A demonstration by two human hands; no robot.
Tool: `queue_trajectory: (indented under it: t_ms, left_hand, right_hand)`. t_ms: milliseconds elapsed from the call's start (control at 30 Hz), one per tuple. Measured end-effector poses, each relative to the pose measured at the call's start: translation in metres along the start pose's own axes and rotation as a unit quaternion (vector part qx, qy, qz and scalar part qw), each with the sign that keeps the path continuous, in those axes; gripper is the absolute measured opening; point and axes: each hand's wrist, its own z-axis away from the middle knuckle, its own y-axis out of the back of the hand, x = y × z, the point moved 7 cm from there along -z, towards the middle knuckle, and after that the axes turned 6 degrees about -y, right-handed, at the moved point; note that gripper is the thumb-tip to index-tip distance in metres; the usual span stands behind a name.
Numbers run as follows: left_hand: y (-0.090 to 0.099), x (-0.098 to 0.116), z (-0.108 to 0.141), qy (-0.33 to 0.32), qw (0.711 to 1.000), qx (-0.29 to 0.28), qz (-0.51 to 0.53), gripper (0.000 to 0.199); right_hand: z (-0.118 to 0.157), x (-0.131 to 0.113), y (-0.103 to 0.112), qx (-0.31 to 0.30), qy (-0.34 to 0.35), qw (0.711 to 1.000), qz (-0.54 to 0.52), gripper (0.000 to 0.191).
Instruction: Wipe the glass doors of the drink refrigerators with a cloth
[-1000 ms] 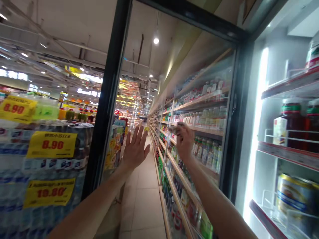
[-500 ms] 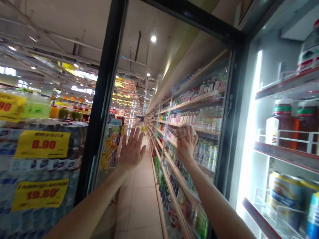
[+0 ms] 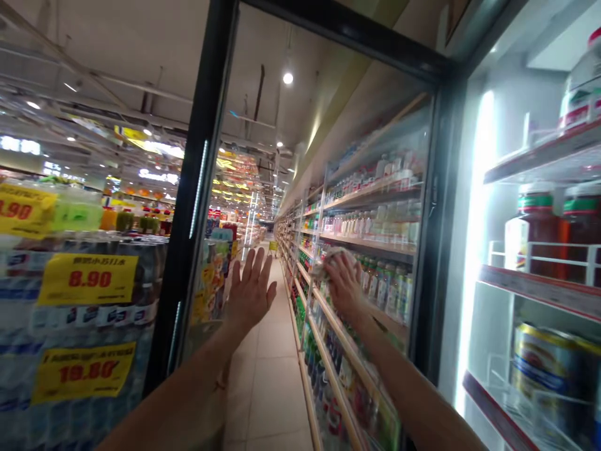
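A glass door [image 3: 263, 163] in a black frame stands open in front of me. My left hand [image 3: 250, 289] lies flat against the glass with its fingers spread, holding nothing. On the right part of the pane, my right hand [image 3: 345, 285] presses a pale, crumpled cloth [image 3: 339, 255] to the glass. Its fingers cover much of the cloth, which sticks out above and left of them. Bottles and cans on shelves show through or in the pane behind both hands.
At the right is the lit cooler, with a shelf edge [image 3: 539, 288], bottles [image 3: 539, 232] and cans [image 3: 539, 357]. Packed drinks with a yellow price sign [image 3: 88, 279] stand at the left, beyond the black door frame [image 3: 188, 207]. A tiled aisle floor [image 3: 267, 376] shows through the glass.
My right hand has slid the cloth a little left and slightly down across the glass. My left hand stays flat at about the same place.
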Motion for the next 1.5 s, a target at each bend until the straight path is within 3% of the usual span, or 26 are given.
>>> queue_trajectory:
  t_ms: [33,100,167,233,333,400,433,467,533,600,667,733,867,933,967,1033,1133,1200,1267,1333,1400,1467,1500]
  left_hand:
    - [0.000,0.001,0.000,-0.002,1.000,-0.002,0.002,0.067]
    - [0.001,0.002,0.000,-0.003,1.000,-0.001,0.006,0.068]
    - [0.002,0.003,-0.001,-0.001,1.000,0.001,0.012,0.068]
    - [0.002,0.003,-0.001,0.001,1.000,0.003,0.014,0.067]
    - [0.002,0.003,-0.001,-0.005,1.000,0.002,0.001,0.068]
    - [0.002,0.003,0.000,-0.012,1.000,0.000,-0.009,0.068]
    - [0.003,0.003,0.000,-0.016,1.000,-0.001,-0.010,0.068]
    - [0.003,0.003,0.001,-0.019,1.000,-0.004,-0.009,0.068]
    - [0.005,0.004,0.002,-0.021,1.000,-0.010,-0.006,0.068]
    - [0.006,0.006,0.002,-0.023,1.000,-0.013,-0.004,0.067]
    - [0.006,0.006,0.003,-0.021,1.000,-0.014,-0.002,0.066]
    - [0.006,0.006,0.003,-0.022,1.000,-0.009,0.004,0.065]
    - [0.005,0.005,0.002,-0.027,1.000,-0.008,0.006,0.064]
    - [0.005,0.005,0.003,-0.026,1.000,-0.012,0.008,0.064]
    - [0.005,0.004,0.003,-0.024,1.000,-0.011,0.011,0.064]
    - [0.006,0.005,0.004,-0.024,1.000,-0.011,0.017,0.063]
    - [0.006,0.007,0.006,-0.026,0.999,-0.020,0.016,0.064]
    - [0.006,0.007,0.007,-0.027,0.999,-0.024,0.007,0.065]
    - [0.005,0.007,0.008,-0.028,0.999,-0.023,-0.001,0.065]
    - [0.004,0.005,0.009,-0.030,0.999,-0.021,0.000,0.065]
    - [0.002,0.004,0.010,-0.029,0.999,-0.024,0.002,0.065]
    - [0.001,0.003,0.010,-0.028,0.999,-0.026,0.002,0.064]
    - [0.000,0.003,0.010,-0.026,0.999,-0.027,0.000,0.063]
  right_hand:
    - [0.000,0.028,0.011,0.042,-0.090,0.995,0.018,0.039]
    - [0.006,0.085,0.032,0.132,-0.279,0.950,0.043,0.043]
    - [0.012,0.111,0.041,0.180,-0.368,0.911,0.042,0.048]
    - [0.007,0.094,0.034,0.166,-0.324,0.931,0.023,0.049]
    - [0.002,0.019,0.007,0.068,-0.116,0.990,-0.030,0.050]
    - [0.008,-0.020,-0.005,0.017,0.007,0.997,-0.075,0.052]
    - [0.012,-0.025,-0.005,0.010,0.028,0.996,-0.089,0.052]
    - [0.014,-0.017,-0.001,0.019,0.014,0.995,-0.092,0.052]
    - [0.015,0.026,0.013,0.072,-0.105,0.990,-0.062,0.050]
    - [0.018,0.077,0.029,0.131,-0.259,0.957,-0.012,0.049]
    - [0.019,0.099,0.037,0.168,-0.338,0.926,0.009,0.050]
    - [0.011,0.078,0.031,0.161,-0.307,0.938,0.001,0.051]
    - [0.001,-0.023,0.000,0.037,-0.071,0.997,-0.010,0.046]
    - [0.005,-0.040,-0.006,0.000,-0.008,1.000,-0.003,0.043]
    - [0.007,-0.033,-0.003,-0.001,-0.011,1.000,0.003,0.041]
    - [0.009,0.011,0.011,0.032,-0.099,0.994,0.018,0.041]
    - [0.021,0.090,0.041,0.139,-0.318,0.937,0.036,0.047]
    - [0.029,0.102,0.048,0.182,-0.372,0.910,0.036,0.049]
    - [0.029,0.073,0.038,0.163,-0.299,0.940,0.024,0.047]
    - [0.030,0.020,0.017,0.091,-0.142,0.986,0.007,0.043]
    - [0.039,-0.022,-0.001,0.016,0.005,1.000,-0.005,0.041]
    - [0.048,-0.023,-0.003,0.005,0.040,0.999,-0.001,0.040]
    - [0.050,-0.007,0.003,0.026,0.003,1.000,0.007,0.038]
